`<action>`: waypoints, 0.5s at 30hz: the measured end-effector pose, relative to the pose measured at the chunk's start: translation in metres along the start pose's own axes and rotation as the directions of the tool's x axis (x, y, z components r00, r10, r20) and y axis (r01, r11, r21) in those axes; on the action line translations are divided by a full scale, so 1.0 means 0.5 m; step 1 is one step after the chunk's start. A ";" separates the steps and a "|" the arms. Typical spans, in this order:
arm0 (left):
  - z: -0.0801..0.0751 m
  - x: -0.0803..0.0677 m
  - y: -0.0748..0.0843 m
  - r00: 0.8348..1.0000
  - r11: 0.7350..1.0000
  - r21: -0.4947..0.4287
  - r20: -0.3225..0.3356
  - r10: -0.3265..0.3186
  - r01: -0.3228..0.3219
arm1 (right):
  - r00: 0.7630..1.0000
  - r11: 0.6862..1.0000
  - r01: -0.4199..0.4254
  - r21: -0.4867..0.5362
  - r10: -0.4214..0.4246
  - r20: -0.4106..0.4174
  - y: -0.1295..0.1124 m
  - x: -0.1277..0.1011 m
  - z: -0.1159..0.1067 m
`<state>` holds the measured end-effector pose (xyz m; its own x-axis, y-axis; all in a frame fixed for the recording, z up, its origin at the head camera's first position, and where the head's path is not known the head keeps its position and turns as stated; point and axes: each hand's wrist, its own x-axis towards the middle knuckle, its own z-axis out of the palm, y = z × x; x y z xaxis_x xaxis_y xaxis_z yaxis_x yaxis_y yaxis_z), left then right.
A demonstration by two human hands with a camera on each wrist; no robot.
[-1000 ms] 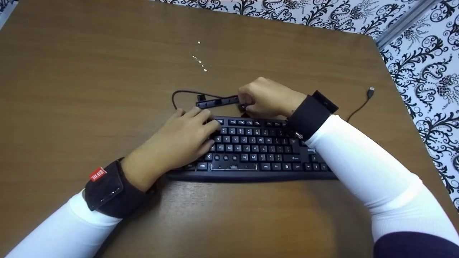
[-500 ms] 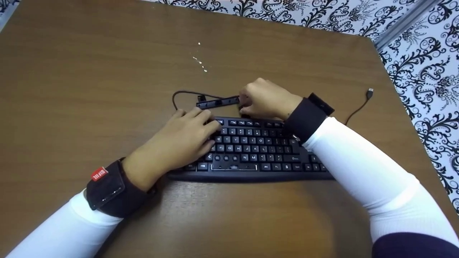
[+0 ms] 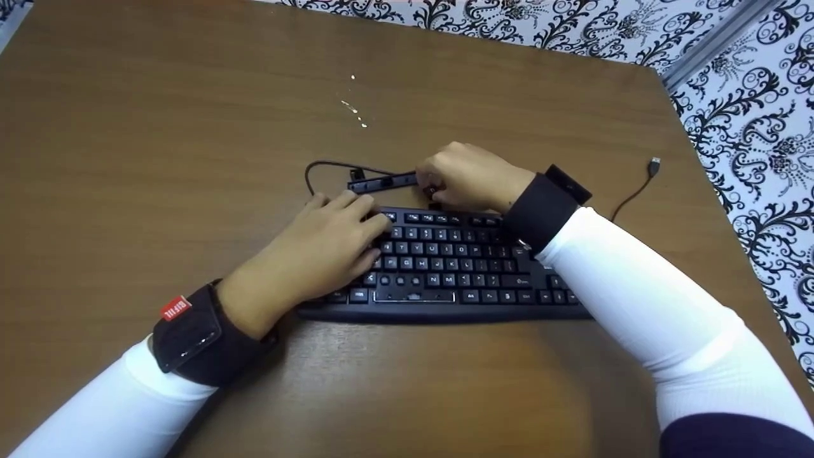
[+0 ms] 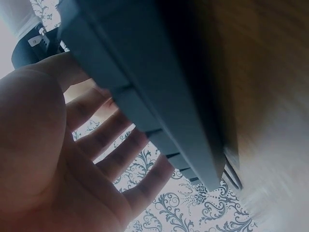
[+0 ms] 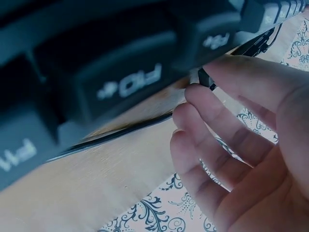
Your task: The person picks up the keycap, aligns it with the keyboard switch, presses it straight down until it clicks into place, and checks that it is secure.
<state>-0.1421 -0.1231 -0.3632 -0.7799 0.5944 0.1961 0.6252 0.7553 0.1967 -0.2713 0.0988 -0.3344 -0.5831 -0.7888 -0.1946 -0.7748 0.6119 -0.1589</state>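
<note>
While the left hand [image 3: 318, 251] lies flat on the keyboard [image 3: 458, 267], the right hand [image 3: 470, 175] pinches a black strip [image 3: 381, 182] behind its rear edge.

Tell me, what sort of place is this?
Probably a desk in a home or small office: a brown wooden table, a black keyboard with its loose cable, and patterned black-and-white wallpaper behind.

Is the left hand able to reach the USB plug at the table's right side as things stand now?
Probably not directly. The left hand rests on the keyboard's left part, and the USB plug lies far right, beyond the right hand and its forearm, which cross the way.
</note>
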 end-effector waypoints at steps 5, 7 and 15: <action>0.001 -0.001 0.000 1.000 1.000 -0.006 -0.006 -0.001 0.001 | 1.000 1.000 -0.014 -0.003 0.014 -0.011 0.004 -0.005 -0.003; 0.001 -0.001 0.000 1.000 1.000 -0.007 -0.008 -0.001 0.001 | 0.998 0.998 -0.059 -0.002 0.059 -0.016 0.002 -0.006 -0.005; 0.000 -0.001 -0.001 1.000 1.000 -0.002 -0.013 0.004 -0.004 | 0.998 0.999 -0.048 0.014 0.048 -0.028 -0.001 -0.006 0.002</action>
<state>-0.1421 -0.1237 -0.3636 -0.7768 0.5938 0.2097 0.6284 0.7524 0.1976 -0.2692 0.1008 -0.3346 -0.6262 -0.7598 -0.1749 -0.7426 0.6496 -0.1632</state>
